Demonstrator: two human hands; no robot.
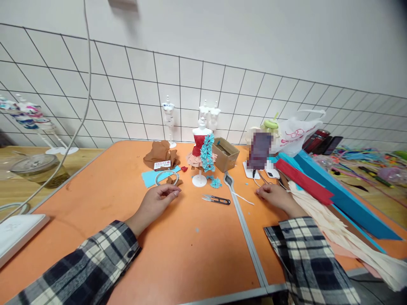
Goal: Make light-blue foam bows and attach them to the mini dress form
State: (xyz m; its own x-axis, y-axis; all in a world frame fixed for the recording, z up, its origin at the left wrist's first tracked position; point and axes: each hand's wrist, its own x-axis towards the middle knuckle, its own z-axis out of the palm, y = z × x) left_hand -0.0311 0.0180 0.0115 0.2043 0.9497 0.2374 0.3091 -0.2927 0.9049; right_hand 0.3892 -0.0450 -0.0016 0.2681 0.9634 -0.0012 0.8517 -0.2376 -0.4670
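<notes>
My left hand [155, 205] rests low over the orange table, fingers curled in toward the thumb; whether anything small is between them is hidden. Just beyond it lie a pale ring [158, 178] and a blue crepe paper piece [148, 179]. My right hand [276, 197] is closed too, its fingertips by a cable and what looks like scissors [263, 178]; its grip is hidden. Between the hands stands a small white mannequin [201, 131] in a red bodice [199, 145] with blue ruffles [207, 153]. Thread snips [219, 200] lie in front of it.
Brown crepe paper [155, 154] lies behind the ring. A cardboard box [226, 156] and a propped phone [260, 150] stand at the back. Red paper [303, 181], blue strips [346, 197] and cream strips [324, 214] spread over the right side. Bare mannequins [168, 114] line the tiled wall.
</notes>
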